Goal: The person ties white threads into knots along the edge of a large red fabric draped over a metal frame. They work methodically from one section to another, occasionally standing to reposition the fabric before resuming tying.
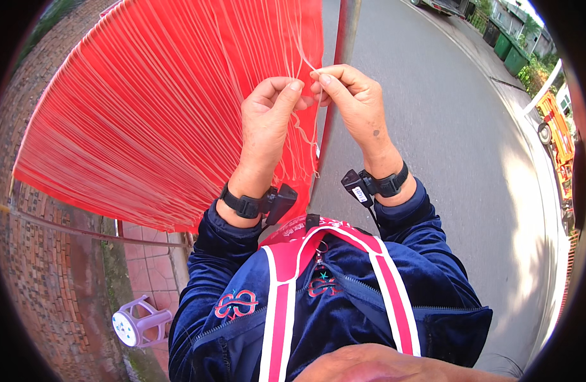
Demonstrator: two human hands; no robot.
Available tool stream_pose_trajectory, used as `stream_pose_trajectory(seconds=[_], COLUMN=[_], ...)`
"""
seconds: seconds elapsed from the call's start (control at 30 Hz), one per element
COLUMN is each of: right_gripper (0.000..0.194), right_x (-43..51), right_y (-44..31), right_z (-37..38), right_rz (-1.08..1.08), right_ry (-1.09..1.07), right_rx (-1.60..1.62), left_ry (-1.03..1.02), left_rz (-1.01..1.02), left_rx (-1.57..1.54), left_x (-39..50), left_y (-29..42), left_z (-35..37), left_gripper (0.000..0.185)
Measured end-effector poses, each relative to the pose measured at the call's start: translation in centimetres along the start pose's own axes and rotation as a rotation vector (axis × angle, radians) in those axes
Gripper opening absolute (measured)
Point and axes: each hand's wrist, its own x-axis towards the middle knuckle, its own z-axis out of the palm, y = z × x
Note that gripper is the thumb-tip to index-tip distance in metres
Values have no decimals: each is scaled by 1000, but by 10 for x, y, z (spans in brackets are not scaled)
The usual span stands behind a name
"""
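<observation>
A large red cloth (313, 33) is spread before me, with many thin pale strands (130, 110) running across it in dense rows. My left hand (269, 112) pinches several of the strands between thumb and forefinger near the cloth's right edge. Beside it, my right hand (352, 98) grips a pale strand (308, 61) between thumb and fingertips. The two hands are close together but a small gap separates them. Loose, wavy strand ends (300, 129) hang below the fingers. Each wrist wears a black strap with a small device.
A metal pole (349, 24) runs along the cloth's right edge. A purple plastic stool (147, 321) lies in view at lower left, by a brick surface (44, 277). Grey road (426, 114) stretches right, with green bins (516, 59) and an orange vehicle (556, 126) beyond.
</observation>
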Motion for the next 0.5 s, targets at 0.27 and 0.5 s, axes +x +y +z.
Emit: stream_pose_trajectory(seconds=[0.27,0.5], right_gripper=[16,16], right_x=[-1,-2], right_y=[0,2], right_z=[-2,-1], right_rz=[-63,19], right_ry=[15,-68], right_rx=[281,160], left_ry=[11,-135], left_rz=[-22,-54], left_rx=[0,9], left_x=[5,-7], left_y=[-6,5], left_z=[-24,-1], left_gripper=[15,19])
